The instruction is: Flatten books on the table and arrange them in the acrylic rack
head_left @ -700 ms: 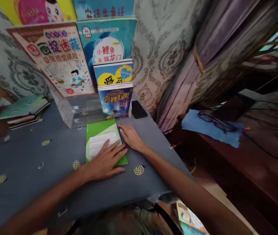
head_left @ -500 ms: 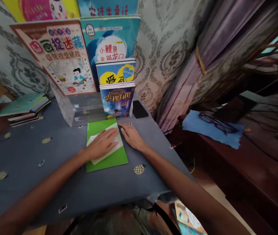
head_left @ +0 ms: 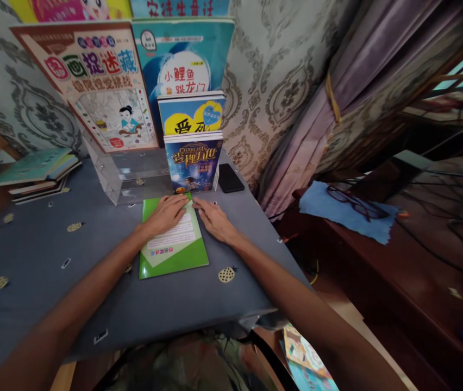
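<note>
A thin green book [head_left: 176, 258] lies flat on the table, its cover carrying a pale panel of small print. My left hand [head_left: 167, 214] rests palm down on the upper part of that cover, fingers stretched out. At the book's upper right corner is my right hand [head_left: 214, 220], laid flat with fingers extended and its fingertips close to the edge. Whether those fingertips touch the book I cannot tell. Just beyond both hands, a dark blue book [head_left: 194, 163] stands upright at the front of a clear rack.
The clear acrylic rack [head_left: 113, 179] holds several upright books. A black phone [head_left: 230, 178] lies to its right. More books [head_left: 31, 174] are stacked at the left. Glasses [head_left: 354, 202] rest on a blue cloth [head_left: 317, 209] to the right, near cables.
My left hand has slid up the green book toward its top edge, uncovering more of the printed panel. My right hand stays by the upper right corner. The camera view has shifted slightly.
</note>
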The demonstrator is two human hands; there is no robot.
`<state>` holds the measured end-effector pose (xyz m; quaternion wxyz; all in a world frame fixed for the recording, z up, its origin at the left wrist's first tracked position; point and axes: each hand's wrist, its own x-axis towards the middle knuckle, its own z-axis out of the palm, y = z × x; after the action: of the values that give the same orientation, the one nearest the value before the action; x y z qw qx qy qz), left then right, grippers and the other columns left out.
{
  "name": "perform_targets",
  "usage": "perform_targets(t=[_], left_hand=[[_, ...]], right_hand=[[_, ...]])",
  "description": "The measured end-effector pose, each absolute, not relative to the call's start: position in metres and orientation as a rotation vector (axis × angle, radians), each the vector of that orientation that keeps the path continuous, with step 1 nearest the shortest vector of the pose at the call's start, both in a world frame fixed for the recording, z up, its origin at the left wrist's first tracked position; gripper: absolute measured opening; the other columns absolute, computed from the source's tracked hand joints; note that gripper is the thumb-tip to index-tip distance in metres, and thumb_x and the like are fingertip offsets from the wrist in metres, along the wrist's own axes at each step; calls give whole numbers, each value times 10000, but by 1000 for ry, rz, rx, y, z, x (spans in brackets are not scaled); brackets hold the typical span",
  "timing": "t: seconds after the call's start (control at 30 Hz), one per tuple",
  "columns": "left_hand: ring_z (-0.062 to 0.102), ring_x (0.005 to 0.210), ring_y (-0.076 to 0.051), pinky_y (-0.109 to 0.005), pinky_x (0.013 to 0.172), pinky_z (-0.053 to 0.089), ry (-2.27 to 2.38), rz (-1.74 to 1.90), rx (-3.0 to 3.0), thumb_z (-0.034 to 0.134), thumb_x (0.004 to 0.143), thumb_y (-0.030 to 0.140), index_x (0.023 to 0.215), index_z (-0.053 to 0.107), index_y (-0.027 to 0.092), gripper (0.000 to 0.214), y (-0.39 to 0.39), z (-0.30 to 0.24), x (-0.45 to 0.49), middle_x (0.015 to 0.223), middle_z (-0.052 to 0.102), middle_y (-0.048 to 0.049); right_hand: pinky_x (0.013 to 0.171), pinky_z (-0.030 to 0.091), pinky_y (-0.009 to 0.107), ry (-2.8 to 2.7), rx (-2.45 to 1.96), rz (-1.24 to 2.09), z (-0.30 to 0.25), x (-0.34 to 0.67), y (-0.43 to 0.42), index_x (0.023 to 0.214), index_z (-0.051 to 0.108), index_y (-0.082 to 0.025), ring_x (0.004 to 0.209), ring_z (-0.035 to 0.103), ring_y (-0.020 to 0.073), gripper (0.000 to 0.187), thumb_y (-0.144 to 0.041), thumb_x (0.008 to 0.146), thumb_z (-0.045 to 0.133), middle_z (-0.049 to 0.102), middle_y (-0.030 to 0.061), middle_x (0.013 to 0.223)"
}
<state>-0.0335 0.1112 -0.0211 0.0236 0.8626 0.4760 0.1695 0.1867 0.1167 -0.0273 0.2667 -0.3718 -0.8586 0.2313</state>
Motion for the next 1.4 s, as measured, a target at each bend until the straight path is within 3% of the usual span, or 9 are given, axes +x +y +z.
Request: perform_targets(t=[0.4,0.77,1.03,1.4], left_hand=[[504,1361,-248,-521,1144,347,1180,466,2752,374,1020,261,1334,608,201,397,42,-14,-24,1419,602,-108],[471,1389,-227,-523,1185,323,876,385,2811,355,1016,163,1369,570,223,418,-9,0,-13,1435,591,-72],[466,1388,-248,-527,1156,384,916,360,2841,364,1022,191,1385,560,225,414,-18,3,-13,1402,614,-86],[508,1343,-253,-483,1106,466,1085,437,2860,439,1006,186,1381,560,239,397,-55,7,-60,1364,621,-97]], right_hand=[[1070,419,477,-2320,-1015,587,-30,185,118,1448,447,-191,1245,567,256,446,-191,1012,351,673,83,1316],[1074,398,496,-2354,-1039,593,-23,184,114,1440,455,-165,1256,551,275,445,-230,1002,411,658,105,1337],[1088,366,528,-2479,-1050,418,-22,185,110,1469,438,-173,1274,521,334,604,-485,962,545,594,147,1403],[1077,388,516,-2497,-1051,434,-22,184,110,1459,452,-146,1269,523,335,629,-453,934,610,590,152,1408]])
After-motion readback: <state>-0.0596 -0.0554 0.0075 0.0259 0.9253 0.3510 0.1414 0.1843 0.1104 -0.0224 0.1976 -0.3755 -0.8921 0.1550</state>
